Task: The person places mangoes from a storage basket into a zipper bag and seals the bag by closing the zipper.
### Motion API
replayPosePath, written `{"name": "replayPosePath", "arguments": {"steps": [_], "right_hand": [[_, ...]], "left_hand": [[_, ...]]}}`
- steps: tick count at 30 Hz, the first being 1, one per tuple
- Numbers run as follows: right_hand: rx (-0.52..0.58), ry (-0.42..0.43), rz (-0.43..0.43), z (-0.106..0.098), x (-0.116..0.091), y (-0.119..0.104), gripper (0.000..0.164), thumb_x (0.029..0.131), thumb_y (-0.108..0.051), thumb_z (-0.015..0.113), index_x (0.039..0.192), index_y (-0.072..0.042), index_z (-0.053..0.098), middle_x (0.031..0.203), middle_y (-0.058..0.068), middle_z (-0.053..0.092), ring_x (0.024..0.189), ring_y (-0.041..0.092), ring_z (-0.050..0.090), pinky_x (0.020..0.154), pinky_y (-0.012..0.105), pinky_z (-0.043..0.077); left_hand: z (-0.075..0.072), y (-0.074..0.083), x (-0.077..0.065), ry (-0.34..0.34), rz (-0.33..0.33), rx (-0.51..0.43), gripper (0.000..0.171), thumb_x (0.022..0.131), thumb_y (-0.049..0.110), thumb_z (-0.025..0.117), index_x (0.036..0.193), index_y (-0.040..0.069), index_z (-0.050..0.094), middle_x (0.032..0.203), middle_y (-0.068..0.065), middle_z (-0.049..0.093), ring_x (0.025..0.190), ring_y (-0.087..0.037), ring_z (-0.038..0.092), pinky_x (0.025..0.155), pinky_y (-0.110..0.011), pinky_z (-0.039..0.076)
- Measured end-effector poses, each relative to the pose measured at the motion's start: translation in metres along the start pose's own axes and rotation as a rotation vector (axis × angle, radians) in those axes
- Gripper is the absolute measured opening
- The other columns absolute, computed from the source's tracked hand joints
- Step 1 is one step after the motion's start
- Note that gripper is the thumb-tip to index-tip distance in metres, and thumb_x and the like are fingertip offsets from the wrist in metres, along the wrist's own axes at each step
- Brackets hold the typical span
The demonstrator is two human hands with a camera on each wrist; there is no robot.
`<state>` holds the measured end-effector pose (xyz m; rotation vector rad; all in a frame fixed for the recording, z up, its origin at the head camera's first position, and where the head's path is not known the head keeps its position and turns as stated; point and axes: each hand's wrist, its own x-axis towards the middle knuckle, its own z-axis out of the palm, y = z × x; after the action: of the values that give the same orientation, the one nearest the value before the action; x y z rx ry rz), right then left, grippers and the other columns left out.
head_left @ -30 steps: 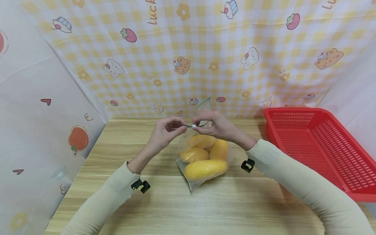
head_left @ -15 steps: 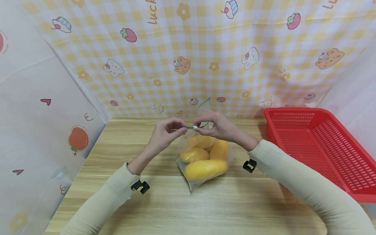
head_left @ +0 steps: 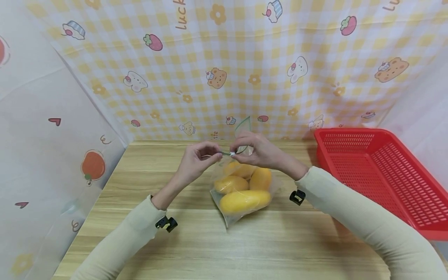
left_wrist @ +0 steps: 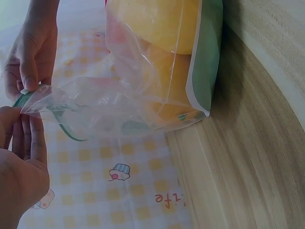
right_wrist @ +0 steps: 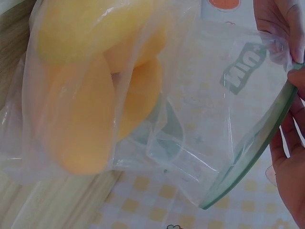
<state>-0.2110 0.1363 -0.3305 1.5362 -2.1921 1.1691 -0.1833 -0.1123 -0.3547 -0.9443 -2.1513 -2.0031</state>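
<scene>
A clear zip bag (right_wrist: pixel 198 100) with a green zip edge (right_wrist: pixel 255 155) stands on the table, full of several yellow-orange mangoes (head_left: pixel 245 201). My left hand (head_left: pixel 196 160) pinches the bag's left top corner between thumb and fingers. Close beside it, my right hand (head_left: pixel 258 151) pinches a small white slider (head_left: pixel 232 154) on the zip. In the left wrist view, the slider sits under the right thumb, near the left fingertips. From the right hand, the rest of the zip edge bows away to the far corner, above the fruit.
A red perforated plastic basket (head_left: pixel 371 175) stands on the right, beyond the right forearm. The wooden table (head_left: pixel 224 252) runs back to a yellow checked cloth (head_left: pixel 224 50). White printed cloth (head_left: pixel 45 155) hangs on the left.
My right hand and the slider have shifted slightly right and a little lower in the head view. My left hand keeps its pinch on the corner. The mangoes lie the same.
</scene>
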Motion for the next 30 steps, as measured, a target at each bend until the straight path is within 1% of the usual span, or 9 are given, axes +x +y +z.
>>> {"name": "replayPosePath", "arguments": {"steps": [3,6,8,14,17,21,25,30], "right_hand": [[0.002,-0.016,0.009,0.0,0.0,-0.001,0.013,0.088,0.0,0.076,0.096,-0.01,0.074,0.094,-0.004,0.066,0.089,0.02,0.059,0.079,0.041,0.052],[-0.003,-0.037,0.017,-0.001,0.001,0.0,0.011,0.09,-0.001,0.076,0.095,-0.01,0.074,0.093,-0.004,0.065,0.089,0.016,0.059,0.078,0.046,0.054],[-0.018,-0.05,0.015,-0.002,0.001,-0.001,0.009,0.09,-0.002,0.076,0.095,-0.009,0.074,0.092,-0.004,0.065,0.09,0.015,0.059,0.078,0.045,0.055],[-0.068,-0.069,-0.017,-0.006,0.0,-0.002,0.008,0.09,-0.002,0.076,0.095,-0.007,0.075,0.092,-0.003,0.064,0.091,0.014,0.058,0.08,0.034,0.053],[-0.086,-0.071,-0.033,-0.008,-0.001,-0.002,0.009,0.089,-0.002,0.077,0.095,-0.008,0.075,0.092,-0.003,0.064,0.09,0.014,0.058,0.08,0.032,0.052],[-0.105,-0.071,-0.037,-0.01,-0.002,-0.002,0.01,0.088,-0.002,0.077,0.095,-0.009,0.075,0.093,-0.004,0.066,0.09,0.015,0.058,0.079,0.032,0.051],[-0.116,-0.079,-0.021,-0.012,-0.004,-0.002,0.009,0.089,-0.004,0.077,0.095,-0.009,0.076,0.093,-0.005,0.066,0.091,0.015,0.058,0.079,0.033,0.051],[-0.131,-0.092,0.003,-0.013,-0.006,0.0,0.007,0.09,-0.006,0.077,0.096,-0.01,0.076,0.095,-0.005,0.067,0.092,0.015,0.058,0.08,0.033,0.051]], "left_hand": [[0.0,0.001,0.0,-0.001,-0.005,-0.002,0.014,0.091,-0.01,0.07,0.105,-0.01,0.068,0.101,-0.019,0.069,0.09,-0.024,0.069,0.079,-0.037,0.062],[0.0,0.0,-0.001,-0.006,-0.006,0.004,0.014,0.091,-0.012,0.07,0.105,-0.01,0.068,0.102,-0.021,0.069,0.09,-0.024,0.069,0.078,-0.035,0.062],[0.0,0.0,0.0,-0.013,-0.006,0.007,0.015,0.091,-0.012,0.069,0.105,-0.01,0.068,0.102,-0.022,0.069,0.09,-0.024,0.069,0.078,-0.034,0.062],[0.0,0.002,0.001,-0.03,-0.01,0.013,0.013,0.092,-0.009,0.071,0.105,-0.009,0.068,0.101,-0.018,0.07,0.09,-0.025,0.07,0.078,-0.036,0.062],[0.0,0.003,0.001,-0.031,-0.003,0.018,0.012,0.092,-0.009,0.071,0.103,-0.007,0.069,0.099,-0.017,0.07,0.09,-0.027,0.07,0.077,-0.037,0.062],[-0.002,0.002,0.0,-0.032,0.007,0.025,0.012,0.092,-0.008,0.071,0.103,-0.005,0.07,0.099,-0.015,0.07,0.09,-0.028,0.07,0.077,-0.038,0.063],[-0.002,0.002,-0.001,-0.034,0.008,0.022,0.012,0.092,-0.008,0.071,0.104,-0.005,0.07,0.1,-0.015,0.07,0.09,-0.028,0.069,0.077,-0.037,0.063],[-0.003,0.002,-0.002,-0.025,-0.007,0.026,0.013,0.092,-0.007,0.071,0.105,-0.008,0.069,0.1,-0.016,0.07,0.091,-0.027,0.07,0.076,-0.035,0.062]]}}
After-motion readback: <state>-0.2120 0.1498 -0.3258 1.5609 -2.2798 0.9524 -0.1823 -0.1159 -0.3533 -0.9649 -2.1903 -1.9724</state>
